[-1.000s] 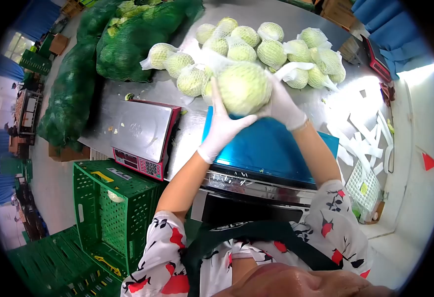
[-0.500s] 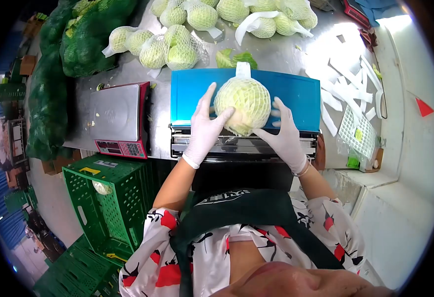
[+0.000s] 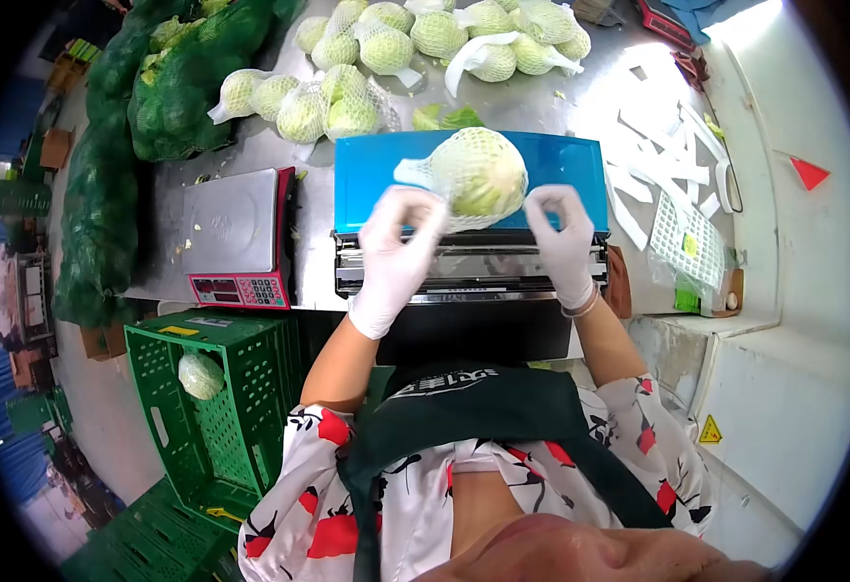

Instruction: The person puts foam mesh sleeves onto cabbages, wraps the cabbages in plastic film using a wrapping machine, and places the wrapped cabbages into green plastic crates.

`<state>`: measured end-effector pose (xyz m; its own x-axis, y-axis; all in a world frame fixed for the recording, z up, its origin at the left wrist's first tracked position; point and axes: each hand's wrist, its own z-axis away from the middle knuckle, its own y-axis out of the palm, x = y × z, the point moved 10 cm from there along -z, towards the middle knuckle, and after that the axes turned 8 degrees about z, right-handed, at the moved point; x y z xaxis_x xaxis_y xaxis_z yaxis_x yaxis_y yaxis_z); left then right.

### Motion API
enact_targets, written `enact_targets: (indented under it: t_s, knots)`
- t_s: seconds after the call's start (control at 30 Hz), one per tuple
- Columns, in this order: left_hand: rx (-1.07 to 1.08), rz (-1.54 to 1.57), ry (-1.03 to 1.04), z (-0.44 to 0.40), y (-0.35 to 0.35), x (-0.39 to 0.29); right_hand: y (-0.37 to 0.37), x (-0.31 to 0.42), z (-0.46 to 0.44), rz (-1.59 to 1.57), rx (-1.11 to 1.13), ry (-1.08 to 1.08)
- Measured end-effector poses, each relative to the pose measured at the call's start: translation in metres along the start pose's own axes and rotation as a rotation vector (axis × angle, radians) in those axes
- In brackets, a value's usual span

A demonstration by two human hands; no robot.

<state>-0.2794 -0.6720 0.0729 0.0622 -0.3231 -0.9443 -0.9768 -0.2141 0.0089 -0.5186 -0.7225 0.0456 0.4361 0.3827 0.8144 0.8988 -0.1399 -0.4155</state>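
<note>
A pale green cabbage (image 3: 488,179) in a white mesh net lies on its side on the blue top (image 3: 566,179) of a wrapping machine, the net's gathered end pointing left. My left hand (image 3: 398,254), in a white glove, is beside the cabbage at its lower left. Its thumb and fingers are closed in a pinch, slightly blurred. To the right of the cabbage, my gloved right hand (image 3: 563,247) also has its thumb and fingertips pinched together. What either pinch holds, if anything, I cannot make out. The machine's metal front bar (image 3: 478,267) runs between my wrists.
Several netted cabbages (image 3: 352,102) lie across the back of the steel table. A scale (image 3: 231,228) stands left, beside green mesh sacks (image 3: 187,102). White foam strips (image 3: 682,160) litter the right side. A green crate (image 3: 202,407) with a wrapped cabbage (image 3: 200,375) stands lower left.
The cabbage has gone from upright between my hands to lying on its side, net end turned left. Both hands have let go of it and their spread fingers have closed into pinches.
</note>
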Motion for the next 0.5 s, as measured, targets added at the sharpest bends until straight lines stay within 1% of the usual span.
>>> enact_targets:
  t_s: [0.03,0.1,0.17,0.2,0.23,0.27,0.3,0.33,0.37,0.4,0.43,0.47,0.5]
  knots:
    - [0.182,-0.099,0.021,0.0,0.019,-0.018,-0.004,-0.003,-0.005,0.017,-0.003,0.006]
    - [0.279,-0.061,0.042,0.001,0.04,-0.023,-0.003,0.005,-0.022,0.148,-0.015,-0.029]
    - [0.088,-0.293,0.089,-0.003,0.019,0.003,0.035,-0.08,-0.024,-0.306,0.18,0.401]
    - [0.005,-0.284,0.004,0.0,0.009,0.021,0.043,-0.072,-0.029,-0.372,0.216,0.394]
    - [-0.079,-0.275,-0.077,0.002,-0.001,0.037,0.045,-0.073,-0.029,-0.321,0.26,0.387]
    - [0.036,-0.4,-0.148,0.005,0.009,0.054,0.049,-0.075,-0.026,-0.269,0.309,0.382]
    - [0.12,-0.41,-0.155,0.011,0.022,0.06,0.053,-0.073,-0.019,-0.218,0.365,0.384]
    - [0.106,-0.436,-0.155,0.017,0.029,0.065,0.051,-0.068,-0.015,-0.334,0.292,0.407]
    - [0.092,-0.461,-0.15,0.018,0.034,0.071,0.056,-0.064,-0.006,-0.343,0.291,0.398]
    - [0.044,-0.408,-0.183,0.013,0.028,0.075,0.06,-0.061,0.003,-0.35,0.287,0.386]
    - [0.06,-0.427,-0.176,0.01,0.027,0.077,0.063,-0.054,0.01,-0.356,0.282,0.372]
    - [0.075,-0.445,-0.169,0.005,0.025,0.078,0.057,-0.045,0.009,-0.26,0.198,0.303]
    - [0.091,-0.463,-0.162,0.003,0.027,0.076,0.055,-0.043,0.009,-0.234,0.195,0.288]
